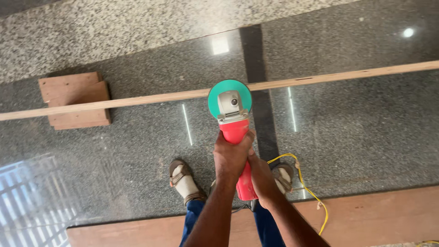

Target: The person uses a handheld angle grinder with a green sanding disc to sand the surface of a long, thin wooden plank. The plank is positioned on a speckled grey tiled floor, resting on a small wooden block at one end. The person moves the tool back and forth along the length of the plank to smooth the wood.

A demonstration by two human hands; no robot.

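Observation:
Both my hands hold a red angle grinder [237, 132] with a grey head and a round green disc [215, 98]. My left hand [230, 155] wraps the front of its red body. My right hand [261, 176] grips farther back near the tail. The green disc sits against a long thin wooden strip [137, 100] that runs across the view from left to right. The strip's left part rests on stacked plywood blocks [75, 98].
The floor is polished dark granite [356, 132] with a lighter speckled band [114, 32] at the top. My sandalled feet [185, 180] stand below the strip. A yellow cord [311, 192] loops at the right. A wide plywood board [379, 217] lies along the bottom.

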